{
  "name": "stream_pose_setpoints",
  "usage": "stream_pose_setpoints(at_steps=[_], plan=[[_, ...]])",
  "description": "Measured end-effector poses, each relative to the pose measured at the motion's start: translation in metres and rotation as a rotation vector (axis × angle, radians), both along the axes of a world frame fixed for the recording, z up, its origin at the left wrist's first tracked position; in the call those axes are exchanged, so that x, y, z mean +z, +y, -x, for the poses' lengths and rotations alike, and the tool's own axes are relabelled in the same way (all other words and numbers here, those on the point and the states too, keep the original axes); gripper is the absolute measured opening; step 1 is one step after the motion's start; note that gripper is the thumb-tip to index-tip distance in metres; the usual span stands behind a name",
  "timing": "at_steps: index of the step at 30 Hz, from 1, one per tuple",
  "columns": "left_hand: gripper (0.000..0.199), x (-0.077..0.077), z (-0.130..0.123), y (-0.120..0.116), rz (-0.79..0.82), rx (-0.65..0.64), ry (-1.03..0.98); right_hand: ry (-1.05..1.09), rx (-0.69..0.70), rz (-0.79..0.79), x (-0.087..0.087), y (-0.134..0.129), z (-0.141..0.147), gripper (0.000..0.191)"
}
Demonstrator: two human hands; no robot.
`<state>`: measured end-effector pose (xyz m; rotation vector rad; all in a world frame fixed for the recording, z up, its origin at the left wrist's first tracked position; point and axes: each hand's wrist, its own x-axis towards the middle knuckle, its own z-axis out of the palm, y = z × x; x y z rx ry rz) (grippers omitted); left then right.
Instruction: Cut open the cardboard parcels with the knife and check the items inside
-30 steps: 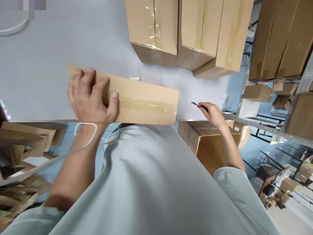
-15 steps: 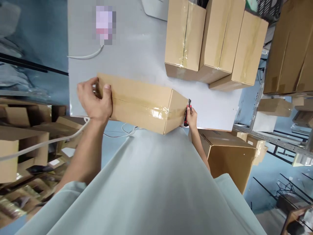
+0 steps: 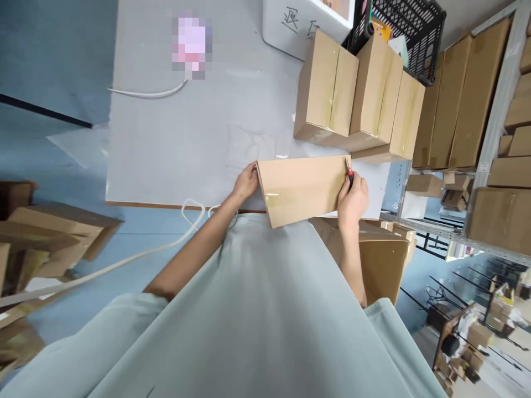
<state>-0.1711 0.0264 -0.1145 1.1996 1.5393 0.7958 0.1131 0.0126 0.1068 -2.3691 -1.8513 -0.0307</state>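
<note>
A taped cardboard box (image 3: 305, 188) is at the table's front edge, close to my body, with a strip of clear tape on the side facing me. My left hand (image 3: 247, 181) grips its left end, fingers partly hidden behind the cardboard. At its right end, my right hand (image 3: 353, 200) is closed around a red and black utility knife (image 3: 350, 178). The knife's tip is at the box's upper right corner; whether it cuts the cardboard I cannot tell.
Three taped boxes (image 3: 326, 91) stand at the table's right, before a white bin (image 3: 286, 27) and a black crate (image 3: 409, 27). A white cable (image 3: 136, 260) runs at lower left. An open carton (image 3: 384, 265) sits below the table's right side. Shelves (image 3: 477, 188) hold more boxes.
The box has turned, bringing another side toward me. My left hand has moved right along with its end, and my right hand has moved right and up with the knife.
</note>
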Motion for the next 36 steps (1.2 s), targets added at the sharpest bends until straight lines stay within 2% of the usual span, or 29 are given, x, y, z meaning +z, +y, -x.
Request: stream_pose_setpoints(at_steps=[2, 4, 5, 8, 11, 14, 17, 19, 21, 25, 30, 33, 36], plan=[[0.059, 0.021, 0.009, -0.002, -0.037, 0.065, -0.033, -0.045, -0.060, -0.027, -0.009, -0.002, 0.015, 0.057], [0.053, 0.055, 0.019, -0.004, -0.129, 0.135, -0.075, -0.067, -0.098, -0.048, -0.012, -0.002, 0.021, 0.057], [0.050, 0.074, 0.023, -0.004, -0.190, 0.126, -0.108, -0.069, -0.103, -0.050, -0.011, -0.002, 0.022, 0.057], [0.045, 0.126, 0.033, -0.006, -0.291, -0.037, -0.181, -0.058, -0.114, -0.054, 0.003, -0.004, 0.023, 0.055], [0.042, 0.153, 0.037, -0.007, -0.291, -0.140, -0.201, 0.006, -0.187, -0.152, 0.026, -0.024, 0.037, 0.057], [0.040, 0.161, 0.039, -0.006, -0.270, -0.156, -0.188, 0.131, -0.196, -0.204, 0.050, -0.060, 0.071, 0.059], [0.046, 0.166, 0.041, -0.005, -0.239, -0.170, -0.172, 0.238, -0.016, 0.058, 0.067, -0.089, 0.116, 0.054], [0.055, 0.171, 0.043, -0.004, -0.210, -0.197, -0.162, 0.254, 0.096, 0.252, 0.071, -0.097, 0.143, 0.051], [0.064, 0.174, 0.046, -0.003, -0.193, -0.228, -0.158, 0.223, 0.137, 0.368, 0.073, -0.096, 0.162, 0.051], [0.065, 0.171, 0.047, -0.002, -0.199, -0.247, -0.179, 0.123, 0.119, 0.487, 0.072, -0.089, 0.176, 0.052], [0.046, 0.158, 0.041, -0.003, -0.261, -0.194, -0.195, 0.040, 0.117, 0.537, 0.070, -0.090, 0.181, 0.052], [0.035, 0.151, 0.038, -0.003, -0.282, -0.184, -0.194, -0.045, 0.074, 0.547, 0.070, -0.093, 0.192, 0.053], [0.032, 0.150, 0.037, -0.003, -0.283, -0.190, -0.179, -0.149, 0.003, 0.608, 0.072, -0.093, 0.209, 0.055]])
